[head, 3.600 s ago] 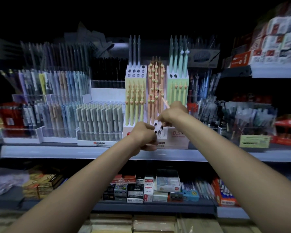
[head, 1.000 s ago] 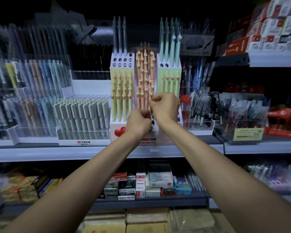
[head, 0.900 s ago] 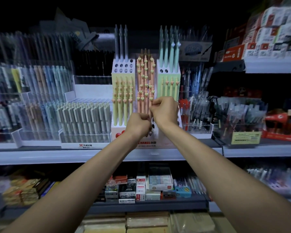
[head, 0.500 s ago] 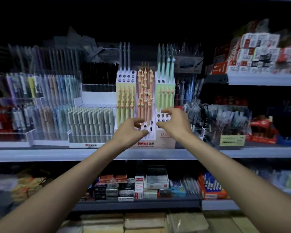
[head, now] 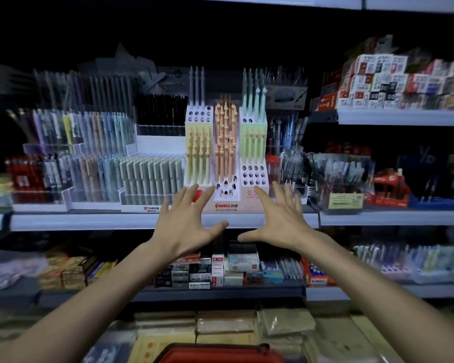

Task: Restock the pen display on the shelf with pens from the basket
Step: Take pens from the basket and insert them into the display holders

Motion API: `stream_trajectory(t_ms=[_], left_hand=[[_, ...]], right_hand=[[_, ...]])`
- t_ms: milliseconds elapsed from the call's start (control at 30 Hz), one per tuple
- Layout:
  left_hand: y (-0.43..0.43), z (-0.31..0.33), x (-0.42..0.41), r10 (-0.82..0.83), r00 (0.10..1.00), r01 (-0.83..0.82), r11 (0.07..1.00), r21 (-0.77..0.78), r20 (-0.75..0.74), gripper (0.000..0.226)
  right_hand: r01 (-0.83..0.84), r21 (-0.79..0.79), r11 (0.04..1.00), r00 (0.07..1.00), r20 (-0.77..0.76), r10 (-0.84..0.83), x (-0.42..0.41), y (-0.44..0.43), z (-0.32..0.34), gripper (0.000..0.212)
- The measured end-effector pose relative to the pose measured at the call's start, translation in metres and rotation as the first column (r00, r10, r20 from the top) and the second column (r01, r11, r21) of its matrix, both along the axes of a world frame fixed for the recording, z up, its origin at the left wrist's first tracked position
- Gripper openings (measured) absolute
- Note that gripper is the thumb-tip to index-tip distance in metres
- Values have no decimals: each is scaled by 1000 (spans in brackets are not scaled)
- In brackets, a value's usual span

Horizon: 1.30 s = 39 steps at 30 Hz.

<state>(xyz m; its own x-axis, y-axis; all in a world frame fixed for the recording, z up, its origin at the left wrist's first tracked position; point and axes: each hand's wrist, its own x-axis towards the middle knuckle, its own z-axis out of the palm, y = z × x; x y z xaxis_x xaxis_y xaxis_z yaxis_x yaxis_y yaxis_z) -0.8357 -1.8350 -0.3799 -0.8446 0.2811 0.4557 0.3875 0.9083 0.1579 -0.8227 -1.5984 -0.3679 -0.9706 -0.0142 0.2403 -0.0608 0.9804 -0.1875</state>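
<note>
The white tiered pen display (head: 225, 203) stands on the middle shelf. It holds yellow pens (head: 198, 158) on the left, orange pens (head: 224, 142) in the centre and green pens (head: 253, 132) on the right, with several holes showing bare at the front. My left hand (head: 186, 224) and my right hand (head: 279, 221) hover in front of the display's base, fingers spread wide, holding nothing and touching nothing. The red basket's rim (head: 215, 353) shows at the bottom edge; its contents are hidden.
Clear trays of grey and pastel pens (head: 150, 176) fill the shelf left of the display. More pen boxes (head: 336, 176) sit to its right. Small cartons (head: 215, 268) line the shelf below, and red-and-white boxes (head: 378, 82) sit upper right.
Both hands let go at the orange pens, drew back and down from the display, and spread their fingers wide. The view pulled back, bringing the red basket rim into sight.
</note>
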Motion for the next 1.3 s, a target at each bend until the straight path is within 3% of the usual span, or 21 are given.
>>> stream_trajectory(t_ms=[467, 800, 1067, 1300], left_hand=[[12, -108, 19, -48, 995, 43, 998, 52, 87, 95], [12, -248, 21, -72, 955, 75, 997, 1, 287, 89], [5, -363, 29, 64, 790, 12, 993, -119, 610, 93], [19, -458, 32, 117, 553, 18, 988, -152, 825, 90]], right_hand=[[-167, -116, 979, 980, 88, 177, 36, 11, -108, 129], [-157, -229, 961, 899, 371, 235, 51, 22, -238, 124], [-129, -210, 969, 824, 521, 223, 45, 21, -373, 128], [82, -294, 952, 637, 750, 177, 39, 24, -474, 125]])
